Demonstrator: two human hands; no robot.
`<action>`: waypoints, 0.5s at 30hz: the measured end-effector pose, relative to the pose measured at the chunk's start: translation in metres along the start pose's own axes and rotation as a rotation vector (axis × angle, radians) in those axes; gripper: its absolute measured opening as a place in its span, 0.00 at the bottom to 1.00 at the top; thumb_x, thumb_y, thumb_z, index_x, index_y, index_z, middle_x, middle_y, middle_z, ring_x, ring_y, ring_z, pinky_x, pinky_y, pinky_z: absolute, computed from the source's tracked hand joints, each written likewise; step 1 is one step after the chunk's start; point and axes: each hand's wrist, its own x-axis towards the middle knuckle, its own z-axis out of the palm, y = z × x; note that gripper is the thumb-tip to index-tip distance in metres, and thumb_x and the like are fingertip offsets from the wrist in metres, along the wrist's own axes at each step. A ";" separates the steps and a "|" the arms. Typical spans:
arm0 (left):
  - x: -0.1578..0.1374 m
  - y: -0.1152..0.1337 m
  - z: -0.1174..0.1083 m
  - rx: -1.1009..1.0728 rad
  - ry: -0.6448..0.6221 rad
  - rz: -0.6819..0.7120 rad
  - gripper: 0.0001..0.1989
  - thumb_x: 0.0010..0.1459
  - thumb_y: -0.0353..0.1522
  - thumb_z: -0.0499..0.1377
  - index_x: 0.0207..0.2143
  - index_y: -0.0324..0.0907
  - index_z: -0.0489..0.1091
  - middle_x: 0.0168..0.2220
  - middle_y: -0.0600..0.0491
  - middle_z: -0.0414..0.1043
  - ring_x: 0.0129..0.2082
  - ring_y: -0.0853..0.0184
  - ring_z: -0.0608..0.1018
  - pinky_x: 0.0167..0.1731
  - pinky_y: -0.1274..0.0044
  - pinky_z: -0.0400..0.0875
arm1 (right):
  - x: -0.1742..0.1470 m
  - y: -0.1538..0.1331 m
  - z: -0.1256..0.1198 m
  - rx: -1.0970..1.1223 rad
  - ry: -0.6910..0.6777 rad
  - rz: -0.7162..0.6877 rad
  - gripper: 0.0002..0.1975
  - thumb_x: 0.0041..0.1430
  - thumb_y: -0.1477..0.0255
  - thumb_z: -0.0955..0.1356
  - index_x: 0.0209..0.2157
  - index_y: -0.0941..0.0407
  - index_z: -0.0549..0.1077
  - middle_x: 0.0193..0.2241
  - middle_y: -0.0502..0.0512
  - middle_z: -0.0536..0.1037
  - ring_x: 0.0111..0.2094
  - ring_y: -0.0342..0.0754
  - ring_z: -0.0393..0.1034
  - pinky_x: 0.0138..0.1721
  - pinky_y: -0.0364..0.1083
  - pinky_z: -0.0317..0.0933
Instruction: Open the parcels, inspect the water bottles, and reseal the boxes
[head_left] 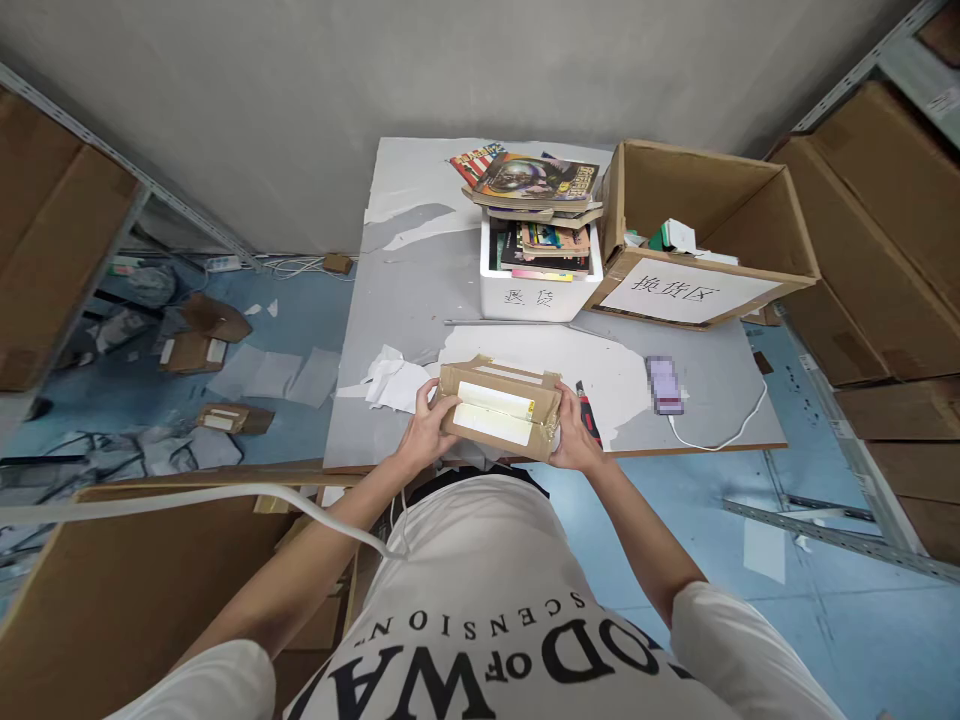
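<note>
A small brown cardboard box, taped and bearing white labels, is held between both my hands above the table's front edge. My left hand grips its left end, thumb on the labelled face. At the box's right end my right hand is closed round the edge, its fingers partly hidden. Just beyond that hand lies a red and black utility knife. Crumpled white paper rests left of the box.
On the table stand a white bin stacked with books and a large open carton. A phone with a cable lies at right. A big open cardboard box is at my left; shelves of cartons flank both sides.
</note>
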 end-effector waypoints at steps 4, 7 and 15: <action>-0.005 -0.002 0.006 0.079 0.016 -0.087 0.19 0.44 0.30 0.64 0.41 0.41 0.67 0.55 0.43 0.47 0.42 0.58 0.77 0.35 0.68 0.76 | 0.000 0.003 0.006 0.011 0.027 -0.100 0.67 0.42 0.66 0.75 0.64 0.54 0.18 0.63 0.71 0.38 0.66 0.67 0.39 0.58 0.67 0.53; -0.011 -0.006 0.009 0.102 0.058 -0.062 0.14 0.43 0.28 0.63 0.35 0.40 0.67 0.52 0.42 0.52 0.43 0.57 0.76 0.35 0.69 0.76 | 0.000 0.002 0.007 0.006 0.013 -0.083 0.67 0.42 0.66 0.74 0.64 0.53 0.18 0.62 0.71 0.41 0.65 0.66 0.41 0.57 0.67 0.55; -0.001 0.005 0.000 -0.012 0.151 0.282 0.24 0.49 0.31 0.65 0.49 0.42 0.65 0.60 0.39 0.51 0.58 0.51 0.67 0.49 0.64 0.72 | -0.024 -0.015 -0.025 0.032 0.136 0.172 0.64 0.37 0.60 0.76 0.67 0.55 0.34 0.61 0.68 0.52 0.63 0.64 0.50 0.57 0.65 0.56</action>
